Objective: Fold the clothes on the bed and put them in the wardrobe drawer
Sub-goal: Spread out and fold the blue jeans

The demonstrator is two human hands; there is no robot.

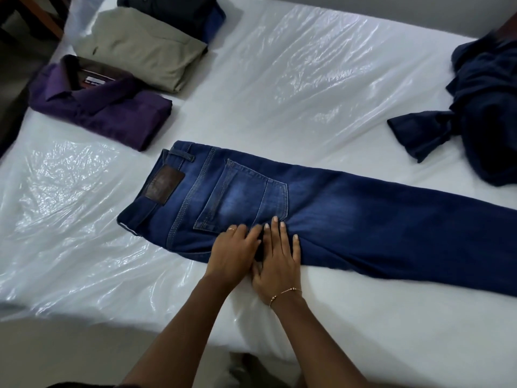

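Blue jeans point(349, 217) lie folded lengthwise across the bed, waistband to the left, legs running off to the right. My left hand point(233, 254) and my right hand point(275, 261) lie side by side on the near edge of the jeans at the crotch, just below the back pocket. The right hand's fingers are straight and flat on the denim. The left hand's fingers bend slightly onto the fabric. A dark navy garment point(475, 107) lies crumpled at the right edge of the bed.
The bed point(279, 79) is covered with shiny clear plastic. At the far left sit a folded purple shirt point(98, 105), folded khaki clothing point(145, 49) and a dark folded stack point(173, 12). The bed's near edge runs below my forearms.
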